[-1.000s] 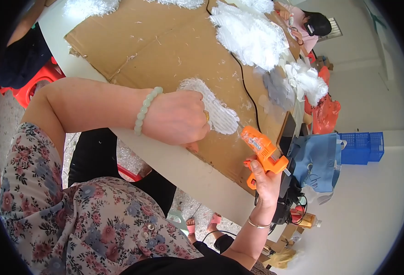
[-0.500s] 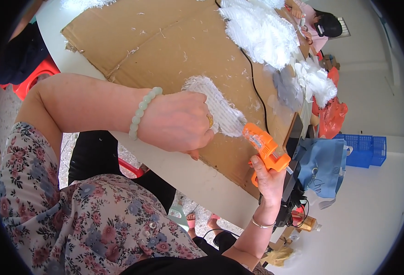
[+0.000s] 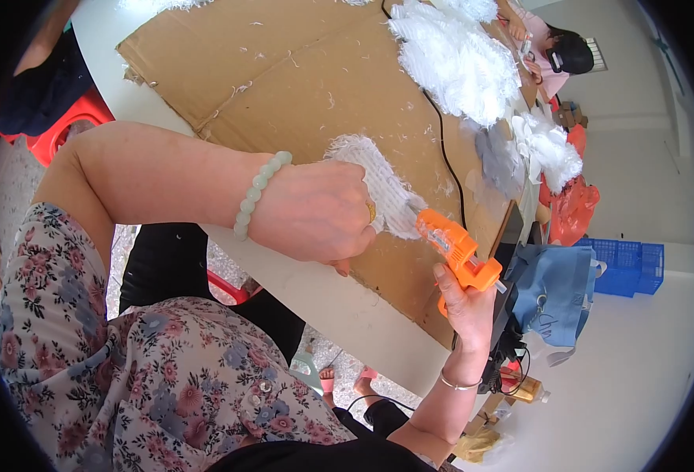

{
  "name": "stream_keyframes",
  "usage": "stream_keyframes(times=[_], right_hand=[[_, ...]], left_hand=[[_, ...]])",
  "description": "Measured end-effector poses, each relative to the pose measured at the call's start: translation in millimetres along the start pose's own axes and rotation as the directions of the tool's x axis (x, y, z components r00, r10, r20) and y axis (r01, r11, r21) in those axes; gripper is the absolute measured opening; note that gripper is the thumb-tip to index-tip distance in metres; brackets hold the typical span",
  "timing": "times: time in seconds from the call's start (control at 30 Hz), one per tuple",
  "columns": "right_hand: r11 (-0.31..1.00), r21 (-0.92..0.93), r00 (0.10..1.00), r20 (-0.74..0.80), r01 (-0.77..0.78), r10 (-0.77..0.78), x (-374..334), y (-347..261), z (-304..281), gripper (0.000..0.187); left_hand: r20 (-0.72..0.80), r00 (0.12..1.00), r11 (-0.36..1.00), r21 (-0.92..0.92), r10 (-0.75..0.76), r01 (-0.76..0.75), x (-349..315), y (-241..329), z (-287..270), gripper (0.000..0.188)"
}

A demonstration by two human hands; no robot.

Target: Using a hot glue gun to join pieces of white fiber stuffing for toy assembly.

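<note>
A white ribbed fabric piece (image 3: 394,195) with frayed edges lies over the brown cardboard (image 3: 284,94). My left hand (image 3: 313,211), with a bead bracelet at its wrist, is closed at the piece's near left edge. Its curled fingertips are mostly hidden beneath the hand. An orange glue gun (image 3: 458,250) is gripped in my right hand (image 3: 469,311), thumb along its rear. The gun's nozzle points left and its tip is at the right edge of the fabric; whether it touches cannot be seen.
A white fluffy heap (image 3: 457,59) and a black cord (image 3: 443,145) lie on the far cardboard. Grey and white scraps, a blue bag (image 3: 550,291) and blue crates (image 3: 618,266) stand to the right. A co-worker (image 3: 543,47) sits at the far right, a red stool (image 3: 68,126) at left.
The whole view has shifted slightly, moving the table contents a little rightward. Against the fabric, the glue gun's nozzle has come slightly further left over its edge. Both hands keep their holds.
</note>
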State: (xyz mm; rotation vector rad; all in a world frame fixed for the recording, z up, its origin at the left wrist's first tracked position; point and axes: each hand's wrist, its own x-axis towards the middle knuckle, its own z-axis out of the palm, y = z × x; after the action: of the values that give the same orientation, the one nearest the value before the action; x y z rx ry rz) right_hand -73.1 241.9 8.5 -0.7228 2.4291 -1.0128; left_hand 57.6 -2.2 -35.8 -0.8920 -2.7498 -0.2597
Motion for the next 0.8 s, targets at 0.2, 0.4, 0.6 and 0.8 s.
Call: stream_keyframes(times=[0.2,0.4,0.6,0.8], right_hand=[[0.989,-0.122,0.995,0.064,0.082,-0.074,6,-9,1,0.032],[0.984,-0.127,0.99,0.075,0.125,-0.116,10,-22,5,0.025],[0.987,-0.067,0.986,0.097,0.144,-0.137,14,-30,10,0.024],[0.976,-0.124,0.976,0.152,0.176,-0.157,20,-30,8,0.027]], left_hand=[[-0.125,0.991,0.999,-0.005,0.042,-0.043,-2,-2,-2,0.032],[-0.15,0.988,0.999,-0.001,0.046,-0.047,-4,-1,-3,0.033],[-0.154,0.988,0.998,-0.052,0.025,-0.033,-5,-1,-3,0.032],[-0.147,0.989,0.998,-0.062,0.005,-0.014,-6,1,-6,0.032]])
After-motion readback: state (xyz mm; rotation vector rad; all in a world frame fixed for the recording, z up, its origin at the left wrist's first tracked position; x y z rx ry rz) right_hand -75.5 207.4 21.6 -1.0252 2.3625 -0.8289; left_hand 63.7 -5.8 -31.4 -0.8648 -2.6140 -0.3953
